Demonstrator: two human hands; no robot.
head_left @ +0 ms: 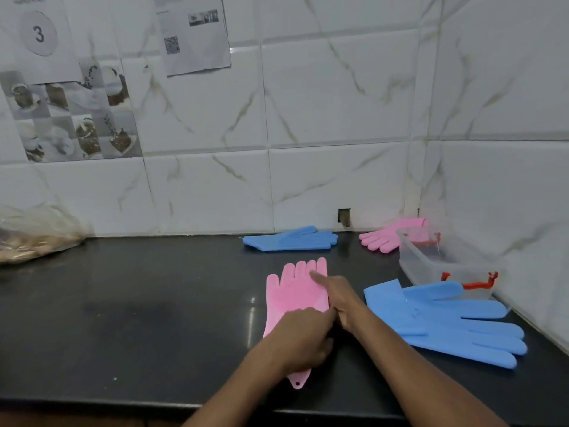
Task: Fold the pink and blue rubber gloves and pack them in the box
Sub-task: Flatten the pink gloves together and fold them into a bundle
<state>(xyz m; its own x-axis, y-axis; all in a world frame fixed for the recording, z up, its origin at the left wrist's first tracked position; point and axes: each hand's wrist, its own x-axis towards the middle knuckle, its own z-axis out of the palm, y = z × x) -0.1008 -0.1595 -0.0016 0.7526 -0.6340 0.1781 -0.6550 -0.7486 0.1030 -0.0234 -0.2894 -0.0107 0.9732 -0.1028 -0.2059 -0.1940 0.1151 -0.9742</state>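
Counts, with bearings taken from the nearer pink glove. Two pink gloves (294, 291) (383, 238), the second at 2 o'clock. Two blue gloves (286, 240) (431, 318), at 12 and 3 o'clock. One box (414, 266). One bag (34, 241), at 9 o'clock. Two hands: left hand (301, 337), right hand (338, 300).

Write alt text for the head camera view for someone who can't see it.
A left hand and a right hand rest on a pink glove lying flat on a black counter, the right forefinger pressing near its fingers. A second pink glove, a near blue glove and a far blue glove lie unfolded near a clear box.
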